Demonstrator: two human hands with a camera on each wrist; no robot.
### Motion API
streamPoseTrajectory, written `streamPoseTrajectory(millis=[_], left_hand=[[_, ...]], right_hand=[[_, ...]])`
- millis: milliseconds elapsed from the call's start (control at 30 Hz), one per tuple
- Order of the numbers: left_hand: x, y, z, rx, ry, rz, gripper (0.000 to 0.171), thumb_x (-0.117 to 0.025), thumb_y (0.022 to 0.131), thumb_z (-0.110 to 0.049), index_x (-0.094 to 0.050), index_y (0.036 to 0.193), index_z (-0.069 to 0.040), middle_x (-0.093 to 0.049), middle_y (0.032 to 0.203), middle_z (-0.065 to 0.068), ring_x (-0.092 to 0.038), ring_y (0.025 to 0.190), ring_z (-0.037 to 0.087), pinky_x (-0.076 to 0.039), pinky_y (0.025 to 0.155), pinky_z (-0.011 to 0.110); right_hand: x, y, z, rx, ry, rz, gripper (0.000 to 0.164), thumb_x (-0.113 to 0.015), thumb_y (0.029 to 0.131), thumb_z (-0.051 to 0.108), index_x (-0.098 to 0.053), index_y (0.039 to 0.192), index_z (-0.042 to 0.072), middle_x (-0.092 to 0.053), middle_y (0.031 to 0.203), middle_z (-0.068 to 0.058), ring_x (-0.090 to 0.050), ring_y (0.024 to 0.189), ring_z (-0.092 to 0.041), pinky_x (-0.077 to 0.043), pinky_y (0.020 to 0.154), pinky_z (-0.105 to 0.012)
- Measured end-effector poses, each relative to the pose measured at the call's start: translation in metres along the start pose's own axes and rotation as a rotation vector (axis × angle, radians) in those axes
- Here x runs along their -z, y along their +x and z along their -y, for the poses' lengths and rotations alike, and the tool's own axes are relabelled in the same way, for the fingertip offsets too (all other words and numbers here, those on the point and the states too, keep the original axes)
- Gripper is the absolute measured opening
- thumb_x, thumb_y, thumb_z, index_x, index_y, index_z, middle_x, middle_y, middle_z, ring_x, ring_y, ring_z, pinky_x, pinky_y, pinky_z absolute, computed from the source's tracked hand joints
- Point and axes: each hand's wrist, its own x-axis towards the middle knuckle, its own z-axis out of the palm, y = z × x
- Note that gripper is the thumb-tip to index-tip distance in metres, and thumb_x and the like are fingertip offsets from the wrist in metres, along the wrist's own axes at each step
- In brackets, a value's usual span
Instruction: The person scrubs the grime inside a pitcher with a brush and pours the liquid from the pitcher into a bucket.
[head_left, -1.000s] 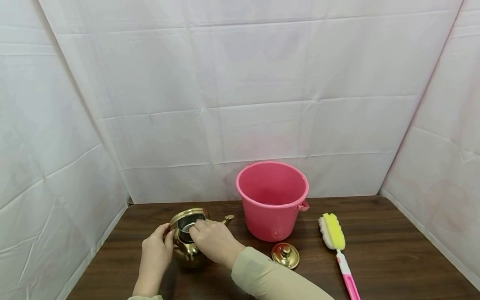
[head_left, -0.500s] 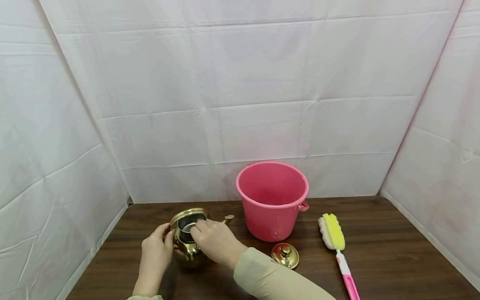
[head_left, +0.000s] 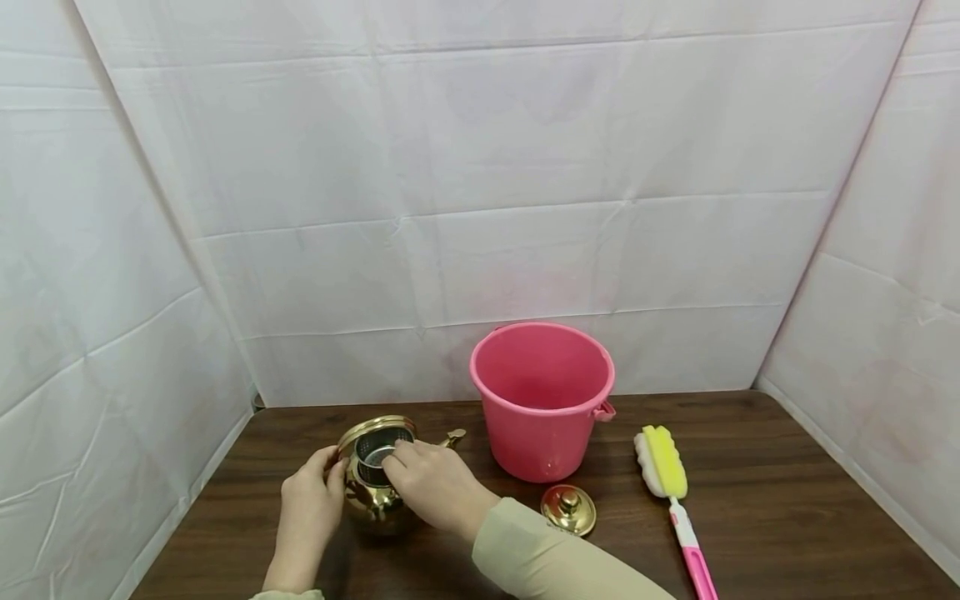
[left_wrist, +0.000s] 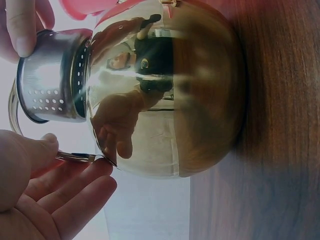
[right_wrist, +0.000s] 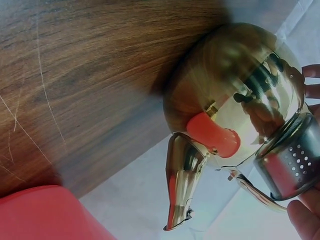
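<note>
A shiny gold teapot [head_left: 378, 507] stands at the left of the table, its spout [right_wrist: 184, 175] toward the back right. From its mouth a perforated metal strainer basket [left_wrist: 52, 75] sticks up, its lower end at the opening. My left hand [head_left: 309, 508] holds the left end of the teapot's arched handle [head_left: 375, 427] between thumb and fingers. The right hand [head_left: 435, 483] pinches the basket's rim from the right, its fingertips reaching inside. The domed gold lid [head_left: 568, 509] with a knob lies to the right of the teapot, apart from both hands.
Behind the lid stands a pink bucket [head_left: 543, 446], close to the spout. A brush with a yellow and white sponge head [head_left: 662, 462] and pink handle lies farther right on the dark wooden table [head_left: 795, 500]. White sheeting [head_left: 480, 208] encloses the back and sides.
The right hand and sleeve have shifted very slightly to the right. Left hand, teapot and strainer basket look the same; the head view has moved a touch.
</note>
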Motion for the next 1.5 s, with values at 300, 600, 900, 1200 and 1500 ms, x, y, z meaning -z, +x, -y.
streamPoseTrajectory(millis=[300, 600, 900, 1200, 1500], left_hand=[[0.0005, 0.0004, -0.0004, -0.015, -0.002, -0.021, 0.021, -0.061, 0.089, -0.001, -0.062, 0.107, 0.010, -0.068, 0.094, 0.029, -0.068, 0.079, 0.037, -0.054, 0.063, 0.045], [0.0008, 0.0015, 0.0003, 0.010, 0.001, 0.006, 0.023, -0.059, 0.090, -0.003, -0.062, 0.109, 0.010, -0.067, 0.097, 0.029, -0.068, 0.082, 0.038, -0.055, 0.065, 0.045], [-0.0023, 0.0016, 0.0016, -0.021, -0.001, -0.027, 0.019, -0.061, 0.088, 0.000, -0.063, 0.105, 0.009, -0.069, 0.091, 0.026, -0.068, 0.079, 0.036, -0.054, 0.064, 0.044], [-0.0041, 0.0010, 0.0027, -0.027, -0.006, -0.046, 0.017, -0.062, 0.087, 0.001, -0.064, 0.102, 0.008, -0.069, 0.089, 0.025, -0.068, 0.078, 0.036, -0.054, 0.065, 0.046], [-0.0029, 0.0004, 0.0026, -0.020, -0.004, -0.035, 0.018, -0.062, 0.088, 0.000, -0.064, 0.103, 0.008, -0.069, 0.090, 0.025, -0.068, 0.079, 0.036, -0.054, 0.066, 0.046]], right_hand=[[-0.0020, -0.0026, 0.0009, 0.011, 0.016, -0.026, 0.013, -0.054, 0.085, 0.008, -0.063, 0.082, 0.017, -0.061, 0.081, 0.004, -0.060, 0.071, -0.008, -0.053, 0.076, -0.020], [-0.0002, -0.0046, 0.0001, 0.024, 0.042, -0.043, 0.012, -0.056, 0.085, 0.009, -0.065, 0.085, 0.016, -0.062, 0.084, 0.005, -0.062, 0.075, -0.007, -0.053, 0.078, -0.020], [0.0014, -0.0074, -0.0018, 0.040, 0.037, -0.067, 0.013, -0.053, 0.086, 0.009, -0.065, 0.084, 0.015, -0.063, 0.085, 0.004, -0.064, 0.079, -0.009, -0.054, 0.080, -0.023], [0.0030, -0.0081, -0.0033, 0.077, 0.012, -0.121, 0.018, -0.049, 0.086, 0.008, -0.065, 0.083, 0.015, -0.063, 0.083, 0.004, -0.064, 0.076, -0.009, -0.054, 0.078, -0.022], [0.0040, -0.0103, -0.0045, 0.089, 0.015, -0.133, 0.021, -0.048, 0.087, 0.006, -0.066, 0.084, 0.015, -0.066, 0.087, 0.001, -0.068, 0.086, -0.011, -0.055, 0.080, -0.024]])
